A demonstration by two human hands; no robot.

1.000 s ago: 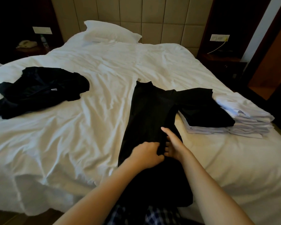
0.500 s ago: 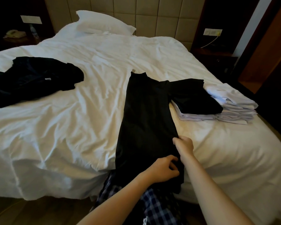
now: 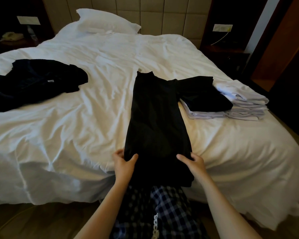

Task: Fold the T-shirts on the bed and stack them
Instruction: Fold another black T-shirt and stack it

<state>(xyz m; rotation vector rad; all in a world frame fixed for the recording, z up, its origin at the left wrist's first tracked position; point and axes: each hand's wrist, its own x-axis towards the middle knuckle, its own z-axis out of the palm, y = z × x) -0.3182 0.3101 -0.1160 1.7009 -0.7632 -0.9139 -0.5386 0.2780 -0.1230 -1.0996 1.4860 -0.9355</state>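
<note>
The T-shirt folded lengthwise is plain black, with no print seen. At left, the heap of garments is black to very dark navy and carries one pale label. The duvet and pillow are plain white. In the folded stack, the top shirt is black; the lower shirts are white to pale lilac. The headboard is beige, quilted in squares. The trousers are a navy-and-white check with a white lace strip. The floor is brown.

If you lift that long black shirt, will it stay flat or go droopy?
Probably droopy: the long folded black T-shirt is soft cloth, its near end hanging over the white bed. Likely light: the left hand and right hand just pinch its sides.
</note>
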